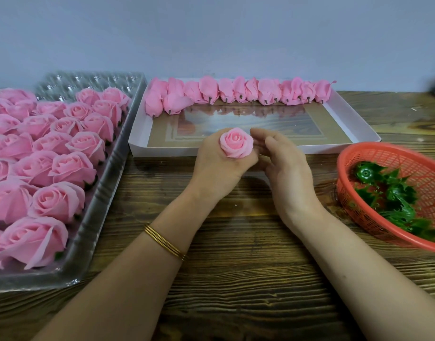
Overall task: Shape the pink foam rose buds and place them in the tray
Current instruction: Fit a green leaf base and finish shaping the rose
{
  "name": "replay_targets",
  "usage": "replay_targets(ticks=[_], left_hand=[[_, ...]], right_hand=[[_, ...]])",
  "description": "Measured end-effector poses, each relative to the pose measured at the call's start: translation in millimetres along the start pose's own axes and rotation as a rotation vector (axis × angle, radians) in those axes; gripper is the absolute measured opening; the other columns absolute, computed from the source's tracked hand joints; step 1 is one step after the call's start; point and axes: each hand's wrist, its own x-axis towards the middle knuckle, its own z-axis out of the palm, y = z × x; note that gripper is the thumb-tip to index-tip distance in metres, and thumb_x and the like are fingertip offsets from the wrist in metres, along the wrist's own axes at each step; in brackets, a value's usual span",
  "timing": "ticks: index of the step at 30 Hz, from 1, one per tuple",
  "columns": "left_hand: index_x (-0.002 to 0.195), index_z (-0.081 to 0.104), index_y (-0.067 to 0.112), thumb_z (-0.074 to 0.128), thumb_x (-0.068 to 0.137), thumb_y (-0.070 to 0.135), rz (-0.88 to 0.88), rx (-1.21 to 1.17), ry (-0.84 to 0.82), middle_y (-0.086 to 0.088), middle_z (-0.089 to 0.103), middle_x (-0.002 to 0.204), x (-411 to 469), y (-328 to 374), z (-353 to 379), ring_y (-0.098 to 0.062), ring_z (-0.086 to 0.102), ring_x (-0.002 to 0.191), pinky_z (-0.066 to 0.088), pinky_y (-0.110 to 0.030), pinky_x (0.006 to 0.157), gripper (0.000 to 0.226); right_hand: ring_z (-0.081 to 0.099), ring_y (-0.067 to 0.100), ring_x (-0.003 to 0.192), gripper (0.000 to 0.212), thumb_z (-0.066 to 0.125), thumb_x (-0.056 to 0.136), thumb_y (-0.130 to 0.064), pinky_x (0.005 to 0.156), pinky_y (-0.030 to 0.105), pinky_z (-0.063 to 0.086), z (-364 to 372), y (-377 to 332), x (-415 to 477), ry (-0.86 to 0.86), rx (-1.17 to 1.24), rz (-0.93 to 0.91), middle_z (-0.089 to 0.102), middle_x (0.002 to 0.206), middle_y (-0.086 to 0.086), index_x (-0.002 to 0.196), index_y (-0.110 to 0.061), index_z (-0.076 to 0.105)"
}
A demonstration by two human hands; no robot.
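Observation:
My left hand (218, 166) is closed around the base of a pink foam rose bud (236, 143), whose spiral top faces up. Just to its right, my right hand (282, 158) has its fingers apart, the fingertips close to the bud, holding nothing. At the left lies a clear plastic tray (105, 183) filled with several opened pink roses (63, 168). Behind my hands is a white box lid (354, 124) with a row of closed pink buds (236, 93) along its far edge, stems pointing toward me.
A red plastic basket (359, 212) with several green sepals (393, 195) sits at the right on the wooden table (236, 279). A gold bangle (164, 242) is on my left wrist. A pale wall stands behind the trays.

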Motion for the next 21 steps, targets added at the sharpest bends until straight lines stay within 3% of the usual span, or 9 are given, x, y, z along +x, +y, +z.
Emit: replay_targets(ticks=[2, 4, 8, 10, 12, 15, 17, 21], left_hand=[[0.063, 0.056, 0.021, 0.072, 0.075, -0.009, -0.015, -0.017, 0.028, 0.018, 0.058, 0.053, 0, 1, -1, 0.005, 0.054, 0.053, 0.041, -0.008, 0.053, 0.037], [0.061, 0.051, 0.023, 0.073, 0.076, -0.008, -0.024, -0.027, 0.066, 0.018, 0.053, 0.051, 1, 1, -2, 0.004, 0.049, 0.050, 0.038, -0.007, 0.051, 0.041], [0.076, 0.058, -0.007, 0.073, 0.078, -0.005, -0.048, -0.057, 0.109, -0.008, 0.058, 0.071, 2, 1, -2, -0.012, 0.051, 0.064, 0.048, -0.019, 0.057, 0.015], [0.086, 0.058, -0.012, 0.073, 0.078, -0.003, -0.087, -0.074, 0.117, -0.010, 0.058, 0.075, 3, 1, -2, -0.014, 0.053, 0.066, 0.049, -0.022, 0.057, 0.019], [0.080, 0.057, -0.001, 0.073, 0.077, -0.004, -0.115, -0.104, 0.121, -0.005, 0.057, 0.071, 2, 3, -2, -0.011, 0.054, 0.063, 0.050, -0.022, 0.054, 0.016], [0.078, 0.055, 0.007, 0.073, 0.077, -0.005, -0.148, -0.144, 0.106, -0.013, 0.058, 0.073, 2, 4, 1, -0.021, 0.057, 0.069, 0.056, -0.045, 0.063, 0.022], [0.083, 0.057, 0.003, 0.072, 0.077, -0.006, -0.164, -0.181, 0.099, -0.021, 0.058, 0.078, 1, 6, 2, -0.027, 0.057, 0.073, 0.055, -0.055, 0.073, 0.018], [0.085, 0.059, 0.001, 0.071, 0.077, -0.008, -0.182, -0.239, 0.095, -0.018, 0.055, 0.074, 0, 7, 3, -0.026, 0.057, 0.071, 0.056, -0.053, 0.072, 0.017]], right_hand=[[0.062, 0.017, 0.093, 0.026, 0.044, 0.091, 0.001, 0.081, 0.029, 0.050, -2, -2, 2, 0.037, 0.052, 0.063, 0.067, 0.104, 0.014, 0.098, -0.011, 0.065], [0.062, 0.019, 0.090, 0.030, 0.046, 0.086, 0.013, 0.082, 0.030, 0.052, -3, -1, 2, 0.021, 0.029, 0.068, 0.065, 0.099, 0.015, 0.098, -0.007, 0.064], [0.060, 0.024, 0.088, 0.036, 0.047, 0.078, 0.027, 0.092, 0.038, 0.053, 0, 3, -3, -0.062, -0.121, 0.022, 0.062, 0.093, 0.019, 0.103, 0.004, 0.061], [0.059, 0.022, 0.083, 0.036, 0.051, 0.077, 0.029, 0.086, 0.031, 0.054, 1, 2, -5, -0.106, -0.149, 0.004, 0.061, 0.090, 0.020, 0.100, 0.002, 0.061], [0.060, 0.014, 0.073, 0.035, 0.056, 0.076, 0.028, 0.077, 0.023, 0.054, 3, 1, -7, -0.153, -0.144, -0.014, 0.062, 0.082, 0.014, 0.093, -0.003, 0.061], [0.060, 0.001, 0.065, 0.031, 0.063, 0.074, 0.025, 0.071, 0.016, 0.052, 5, 2, -11, -0.192, -0.128, -0.051, 0.065, 0.070, -0.004, 0.086, -0.004, 0.061], [0.061, -0.001, 0.067, 0.029, 0.065, 0.073, 0.023, 0.071, 0.015, 0.051, 7, 3, -12, -0.181, -0.104, -0.065, 0.066, 0.073, -0.004, 0.089, -0.001, 0.062], [0.064, 0.004, 0.074, 0.029, 0.068, 0.072, 0.021, 0.075, 0.016, 0.052, 8, 4, -12, -0.166, -0.042, -0.071, 0.068, 0.077, 0.002, 0.091, -0.001, 0.065]])
